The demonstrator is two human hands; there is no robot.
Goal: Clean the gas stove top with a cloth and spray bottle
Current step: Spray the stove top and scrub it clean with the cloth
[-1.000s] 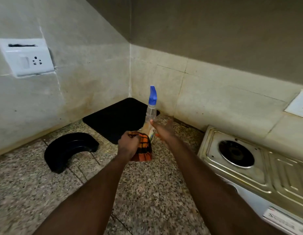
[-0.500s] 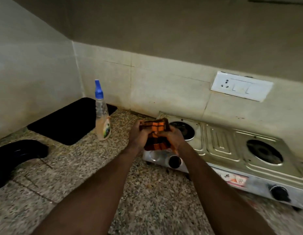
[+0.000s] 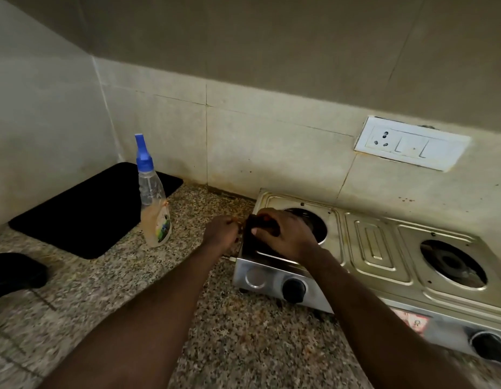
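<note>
Both hands meet at the front left corner of the stainless-steel two-burner gas stove (image 3: 375, 248), and the dark cloth with a trace of orange (image 3: 249, 245) is bunched between them on that corner. The right hand (image 3: 283, 234) lies over the cloth with its fingers curled down around it, pressing it onto the metal just beside the left burner opening (image 3: 316, 228), part of which the hand hides. The left hand (image 3: 220, 234) sits at the stove's left edge with its fingers curled in toward the cloth and appears to pinch its near side, though the contact itself is dim and blurred. The clear plastic spray bottle with a blue nozzle (image 3: 154, 209) stands upright on the speckled granite counter (image 3: 131, 290), well apart from the hands, with the front edge of a black rectangular mat (image 3: 84, 209) beside it. With the bottle set aside and the cloth down on the steel, the step in hand looks like the start of wiping — gathering the cloth into a pad before the first stroke. Whether the top has been sprayed cannot be told, as no wet film shows. The next move probably calls for the right hand to sweep the pad rightward, working round the burner rim and into the ridged centre panel (image 3: 372, 245) toward the right burner opening (image 3: 451, 263). Meanwhile the left hand could steady the body, since a light stove may slide on smooth stone.
</note>
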